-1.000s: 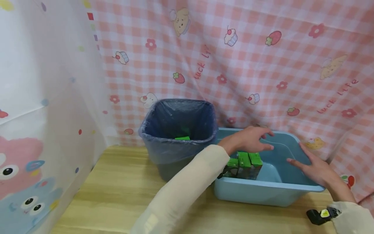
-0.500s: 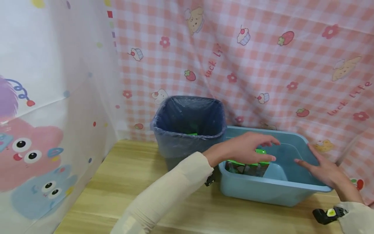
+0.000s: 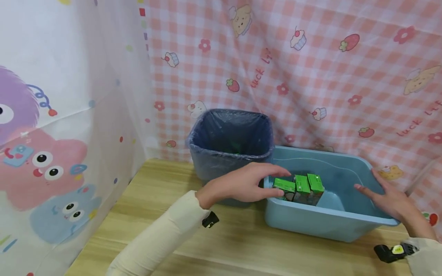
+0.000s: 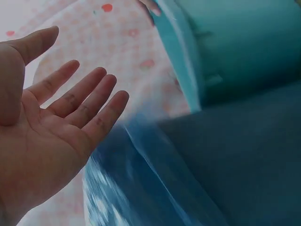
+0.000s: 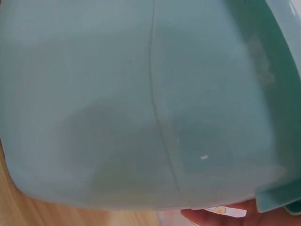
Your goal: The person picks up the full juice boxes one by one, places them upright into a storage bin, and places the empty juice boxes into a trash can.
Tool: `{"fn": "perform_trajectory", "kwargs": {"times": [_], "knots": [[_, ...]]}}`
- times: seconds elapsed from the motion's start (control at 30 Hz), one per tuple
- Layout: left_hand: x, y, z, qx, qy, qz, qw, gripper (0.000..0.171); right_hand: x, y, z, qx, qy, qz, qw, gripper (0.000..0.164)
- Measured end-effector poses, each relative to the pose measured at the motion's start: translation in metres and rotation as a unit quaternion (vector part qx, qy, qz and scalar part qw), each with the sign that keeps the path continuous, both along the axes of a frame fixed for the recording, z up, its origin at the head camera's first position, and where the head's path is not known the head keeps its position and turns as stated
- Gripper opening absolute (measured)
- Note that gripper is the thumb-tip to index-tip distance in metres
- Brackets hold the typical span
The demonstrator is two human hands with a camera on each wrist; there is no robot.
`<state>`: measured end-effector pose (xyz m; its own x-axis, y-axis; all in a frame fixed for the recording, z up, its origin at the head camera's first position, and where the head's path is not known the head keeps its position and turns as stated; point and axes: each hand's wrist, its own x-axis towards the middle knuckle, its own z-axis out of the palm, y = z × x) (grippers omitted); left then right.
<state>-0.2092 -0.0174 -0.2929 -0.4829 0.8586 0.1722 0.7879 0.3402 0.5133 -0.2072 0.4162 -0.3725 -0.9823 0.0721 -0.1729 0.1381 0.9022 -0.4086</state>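
Observation:
My left hand (image 3: 243,183) has its fingers spread and holds nothing; in the head view it overlaps the front of the bin and the left end of the light blue plastic basin (image 3: 310,224). Its palm and straight fingers show in the left wrist view. Several small green-topped boxes (image 3: 302,184) stand inside the basin at its left end. My right hand (image 3: 391,199) grips the basin's right rim, thumb over the inside and fingers along the outside. Only some of its fingers (image 5: 207,217) show past the basin in the right wrist view.
A bin (image 3: 221,163) lined with a dark blue plastic bag stands left of the basin, with a bit of green inside. Both stand on a wood-grain table (image 3: 165,184). A pink checked curtain (image 3: 214,65) hangs right behind them, a white patterned one (image 3: 103,76) at left.
My left hand has drawn back leftward from above the basin, uncovering the green-topped boxes. The right hand stays on the rim. The head view has swung slightly left.

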Motion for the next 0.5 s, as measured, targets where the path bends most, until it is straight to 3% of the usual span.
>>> {"fn": "perform_trajectory", "kwargs": {"times": [0.27,0.5], "knots": [[0.011,-0.055,-0.031,0.06,0.017,0.068,0.9957,0.048,0.003,-0.002,-0.004,0.004,0.042,-0.009,0.999,0.094],[0.026,-0.092,-0.062,0.103,0.031,0.142,0.984,0.047,0.006,-0.002,-0.002,0.033,0.113,-0.016,0.993,0.088]]}}
